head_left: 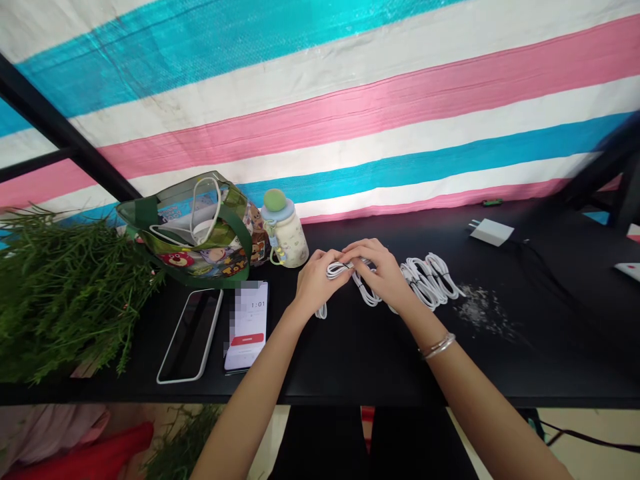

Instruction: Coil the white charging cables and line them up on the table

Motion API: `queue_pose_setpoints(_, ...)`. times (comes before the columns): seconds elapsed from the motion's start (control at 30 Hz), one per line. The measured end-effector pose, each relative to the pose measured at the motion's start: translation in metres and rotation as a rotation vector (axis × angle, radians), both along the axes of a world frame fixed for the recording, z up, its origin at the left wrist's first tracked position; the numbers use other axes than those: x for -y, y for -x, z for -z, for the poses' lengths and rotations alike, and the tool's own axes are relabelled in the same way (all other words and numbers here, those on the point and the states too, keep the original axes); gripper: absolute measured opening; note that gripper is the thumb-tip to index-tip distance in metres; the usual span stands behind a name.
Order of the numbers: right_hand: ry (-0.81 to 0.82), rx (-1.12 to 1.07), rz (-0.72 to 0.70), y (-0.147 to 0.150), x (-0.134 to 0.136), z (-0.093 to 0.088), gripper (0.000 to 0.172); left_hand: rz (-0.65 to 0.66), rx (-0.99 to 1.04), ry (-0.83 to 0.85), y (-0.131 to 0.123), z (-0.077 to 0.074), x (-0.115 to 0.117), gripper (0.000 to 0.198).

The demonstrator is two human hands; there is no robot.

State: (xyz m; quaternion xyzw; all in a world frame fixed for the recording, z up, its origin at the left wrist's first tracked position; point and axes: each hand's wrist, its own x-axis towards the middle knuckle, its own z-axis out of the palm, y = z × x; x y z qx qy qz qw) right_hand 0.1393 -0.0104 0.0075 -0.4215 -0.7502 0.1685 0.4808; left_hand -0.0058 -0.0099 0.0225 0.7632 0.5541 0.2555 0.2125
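Head view | left hand [319, 283] and right hand [376, 270] partly closed, gripping white cable [425, 280] coils on black bench [350, 360] | risk: cable loops could tangle if grip slackened

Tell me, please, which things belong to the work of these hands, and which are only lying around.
In use: left hand, right hand, coiled white cables.

Lying around: white plastic plug adapter, white-cased smartphone, phone showing a timer, spiky green plants, printed clear tote bag.
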Motion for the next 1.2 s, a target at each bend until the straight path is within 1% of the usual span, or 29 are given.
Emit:
queue_pose_setpoints(0.2,-0.029,0.055,0.104,0.0035,-0.0002,0.003,0.028,-0.019,-0.018,-0.009,0.0013,0.0019,-0.0019,0.016)
queue_pose_setpoints(0.3,-0.025,0.098,0.125,0.0038,0.0001,0.0035,0.026,-0.029,-0.027,-0.004,0.0014,0.0029,-0.0017,0.018)
queue_pose_setpoints(0.63,-0.024,0.154,0.18,0.0039,-0.0007,0.0063,0.016,0.026,-0.051,-0.018,-0.0006,0.0029,-0.0005,0.016)
queue_pose_setpoints(0.8,-0.003,0.174,0.188,0.0024,-0.0012,0.0068,0.014,0.019,-0.068,-0.006,0.0002,0.002,0.0004,0.019)
queue_pose_setpoints(1.0,0.016,0.215,0.171,-0.001,-0.0014,0.0059,0.012,0.035,-0.08,-0.022,0.0008,0.0035,-0.0001,0.017)
queue_pose_setpoints(1.2,-0.018,0.237,0.156,-0.0028,-0.0023,0.0068,0.013,0.004,-0.095,-0.029,0.0008,0.0039,0.0002,0.018)
